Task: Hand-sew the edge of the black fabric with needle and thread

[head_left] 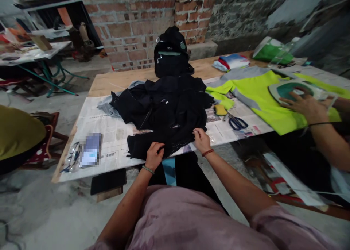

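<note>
A heap of black clothing point(175, 100) lies spread over the newspaper-covered table in front of me. At its near left edge, my left hand point(154, 156) has its fingers curled together on the black cloth. My right hand point(201, 140) pinches the cloth's near right edge between thumb and fingers. The garment's exact kind is hard to tell among the folds. Blue-handled scissors point(238, 123) and a small yellow item point(220, 110) lie to the right of the heap. Grey cloth point(108, 107) shows from under its left side.
A black backpack point(171, 54) stands behind the heap. On the right, another person's hand point(306, 106) rests on an iron point(284, 89) over a fluorescent yellow garment point(254, 85). A phone point(91, 149) and eyeglasses point(73, 157) lie left. Folded clothes point(232, 61) sit at the back.
</note>
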Demonstrator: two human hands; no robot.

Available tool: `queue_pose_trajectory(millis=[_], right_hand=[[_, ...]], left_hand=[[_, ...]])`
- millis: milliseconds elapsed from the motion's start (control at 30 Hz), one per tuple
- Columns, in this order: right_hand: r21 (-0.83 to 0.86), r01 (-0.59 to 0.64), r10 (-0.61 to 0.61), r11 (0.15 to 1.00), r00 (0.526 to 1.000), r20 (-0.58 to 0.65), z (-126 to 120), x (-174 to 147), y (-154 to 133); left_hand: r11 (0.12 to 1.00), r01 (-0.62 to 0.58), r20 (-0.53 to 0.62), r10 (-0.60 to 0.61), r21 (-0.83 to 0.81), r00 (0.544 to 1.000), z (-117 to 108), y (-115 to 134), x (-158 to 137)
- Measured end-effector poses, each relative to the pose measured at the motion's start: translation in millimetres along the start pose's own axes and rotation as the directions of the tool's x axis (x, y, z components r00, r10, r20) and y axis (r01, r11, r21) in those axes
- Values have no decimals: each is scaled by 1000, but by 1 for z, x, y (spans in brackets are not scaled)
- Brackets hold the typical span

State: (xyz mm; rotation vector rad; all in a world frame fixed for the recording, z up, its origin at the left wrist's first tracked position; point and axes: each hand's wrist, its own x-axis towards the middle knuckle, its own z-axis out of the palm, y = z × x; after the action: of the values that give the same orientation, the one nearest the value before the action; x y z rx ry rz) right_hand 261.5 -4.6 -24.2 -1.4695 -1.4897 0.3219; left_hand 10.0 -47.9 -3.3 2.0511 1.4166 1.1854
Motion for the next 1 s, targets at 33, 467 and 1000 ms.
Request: queue_pose_trajectory(millis=[33, 467, 1000], right_hand=[[15, 30, -30, 999, 1000, -8, -2, -3, -5], [-15, 533, -496, 846, 798, 343, 3, -11, -46], [213, 337, -367, 917, 922, 120, 19, -11, -25]], left_hand=[[1000, 0, -5, 0, 9, 1000, 0, 1, 0], [991, 43, 112, -58, 129, 992, 3, 45, -6], [218, 830, 455, -751, -514, 479, 31, 81, 17]])
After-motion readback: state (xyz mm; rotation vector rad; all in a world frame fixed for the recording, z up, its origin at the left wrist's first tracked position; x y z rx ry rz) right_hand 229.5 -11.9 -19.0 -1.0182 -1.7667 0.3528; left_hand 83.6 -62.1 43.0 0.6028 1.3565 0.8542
